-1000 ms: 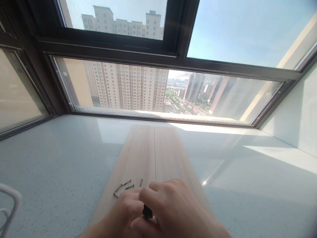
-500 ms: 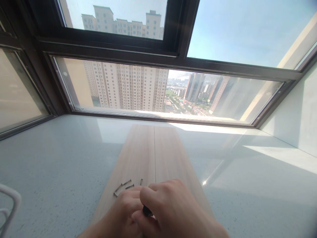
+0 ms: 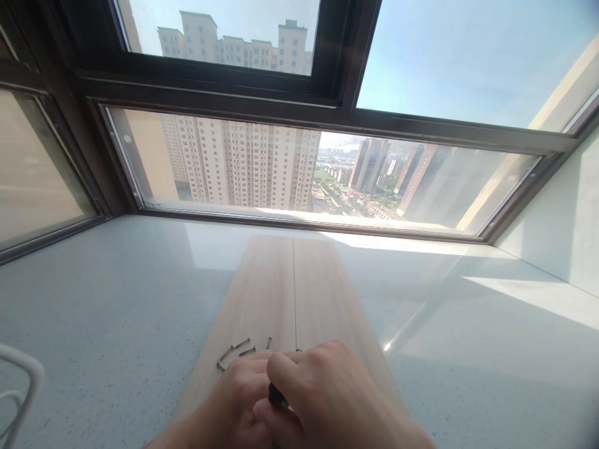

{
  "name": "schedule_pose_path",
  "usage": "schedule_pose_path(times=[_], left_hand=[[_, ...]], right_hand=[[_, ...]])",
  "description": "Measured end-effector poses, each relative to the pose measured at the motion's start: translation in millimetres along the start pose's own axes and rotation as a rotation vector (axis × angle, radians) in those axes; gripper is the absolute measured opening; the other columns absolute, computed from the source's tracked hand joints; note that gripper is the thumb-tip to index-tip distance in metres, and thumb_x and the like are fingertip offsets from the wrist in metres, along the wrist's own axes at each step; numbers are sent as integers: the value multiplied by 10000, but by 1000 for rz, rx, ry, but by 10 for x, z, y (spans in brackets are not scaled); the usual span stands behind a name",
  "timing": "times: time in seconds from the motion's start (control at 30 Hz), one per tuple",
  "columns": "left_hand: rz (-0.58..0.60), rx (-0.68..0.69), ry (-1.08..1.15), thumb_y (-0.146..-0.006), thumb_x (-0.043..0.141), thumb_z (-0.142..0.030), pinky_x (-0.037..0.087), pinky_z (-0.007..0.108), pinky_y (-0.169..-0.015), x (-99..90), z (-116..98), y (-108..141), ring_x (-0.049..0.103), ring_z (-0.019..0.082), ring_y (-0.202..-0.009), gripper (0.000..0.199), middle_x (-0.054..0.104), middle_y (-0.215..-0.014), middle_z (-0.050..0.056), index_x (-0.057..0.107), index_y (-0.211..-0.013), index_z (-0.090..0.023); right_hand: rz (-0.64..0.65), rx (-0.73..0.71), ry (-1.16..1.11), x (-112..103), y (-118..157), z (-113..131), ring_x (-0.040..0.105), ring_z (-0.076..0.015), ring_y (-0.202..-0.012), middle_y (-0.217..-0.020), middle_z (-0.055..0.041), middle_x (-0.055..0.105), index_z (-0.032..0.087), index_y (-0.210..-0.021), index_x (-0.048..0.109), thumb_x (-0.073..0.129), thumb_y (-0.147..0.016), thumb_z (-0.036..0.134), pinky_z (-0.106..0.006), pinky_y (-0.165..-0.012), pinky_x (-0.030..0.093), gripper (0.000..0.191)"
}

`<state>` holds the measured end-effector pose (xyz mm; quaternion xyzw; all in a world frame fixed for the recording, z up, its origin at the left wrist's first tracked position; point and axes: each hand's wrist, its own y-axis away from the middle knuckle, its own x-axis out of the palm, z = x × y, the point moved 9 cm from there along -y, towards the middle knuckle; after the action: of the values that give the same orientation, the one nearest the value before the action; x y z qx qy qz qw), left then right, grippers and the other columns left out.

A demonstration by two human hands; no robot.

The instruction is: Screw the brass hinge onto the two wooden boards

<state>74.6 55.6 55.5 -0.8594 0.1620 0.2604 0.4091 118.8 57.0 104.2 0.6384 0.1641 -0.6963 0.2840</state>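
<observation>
Two pale wooden boards (image 3: pixel 269 280) lie side by side on a speckled white surface, a thin dark seam between them. Over their near end my right hand (image 3: pixel 322 390) is closed around a small black object (image 3: pixel 277 396), most of which is hidden. My left hand (image 3: pixel 236 396) presses against it from the left with its fingers curled; what it holds, if anything, is hidden. Several screws (image 3: pixel 242 343) lie loose on the left board, just beyond my left hand. A small dark tip shows at the seam, beyond my right hand's fingers.
A white curved metal rod (image 3: pixel 32 380) stands at the lower left edge. Behind the boards runs a dark window frame (image 3: pixel 327 227), with tall buildings outside. A white wall (image 3: pixel 552 212) rises at the right. Sunlight falls across the surface.
The whole view has shifted slightly to the right. Both hands keep nearly the same pose, and a small dark tip now shows beyond my right hand.
</observation>
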Motion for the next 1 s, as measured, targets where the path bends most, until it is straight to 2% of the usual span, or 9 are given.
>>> schedule_pose_path(times=[0.1, 0.23, 0.33, 0.53, 0.8, 0.9, 1.0], left_hand=[[-112, -58, 186, -710, 478, -169, 457, 205, -475, -96, 45, 1, 649, 144, -543, 64, 643, -601, -32, 488, -694, -230], [-84, -62, 209, -674, 521, -153, 454, 219, -499, -64, 38, 5, 645, 151, -557, 75, 659, -621, -26, 531, -689, -225], [-94, -75, 220, -675, 532, -166, 463, 221, -529, -44, 99, 47, 628, 149, -563, 57, 651, -630, -26, 537, -684, -222], [-24, -121, 228, -703, 538, -152, 484, 225, -588, 33, 208, 108, 628, 149, -611, 72, 658, -683, -25, 542, -702, -223], [33, -130, 239, -741, 489, -153, 494, 213, -583, 10, 101, 38, 693, 163, -694, 157, 710, -738, -12, 622, -736, -237], [18, -99, 194, -727, 518, -159, 507, 224, -583, 18, 112, 64, 686, 169, -661, 113, 700, -702, -5, 606, -727, -229], [-10, -78, 107, -771, 489, -173, 516, 228, -585, 35, 173, 134, 660, 152, -593, 118, 688, -688, -2, 581, -716, -224]], right_hand=[[-25, -12, 5, -8, -1, 7, 387, -107, -474, -687, 5, 678, 200, -764, 603, 590, -861, 438, -264, -436, 146, 257], [-51, -24, -11, -20, 0, 7, 236, -103, -472, -661, 23, 642, 200, -759, 598, 594, -855, 430, -267, -438, 136, 250], [-36, -21, -24, -2, -6, -1, 193, -105, -479, -662, 29, 631, 198, -750, 587, 594, -854, 446, -269, -439, 136, 269], [-22, 3, -40, 1, -1, -21, 222, -106, -483, -674, 27, 636, 199, -754, 579, 577, -859, 431, -272, -443, 148, 255], [-50, -63, -46, -55, 15, 26, 427, -94, -544, -789, 48, 688, 224, -816, 581, 595, -844, 302, -258, -454, 159, 84], [-26, -51, -51, -16, 2, 17, 421, -93, -539, -780, 51, 698, 215, -777, 571, 616, -831, 305, -260, -454, 168, 114], [-12, -13, -33, 18, -12, -14, 392, -101, -511, -728, 35, 691, 210, -760, 576, 614, -840, 370, -274, -449, 162, 182]])
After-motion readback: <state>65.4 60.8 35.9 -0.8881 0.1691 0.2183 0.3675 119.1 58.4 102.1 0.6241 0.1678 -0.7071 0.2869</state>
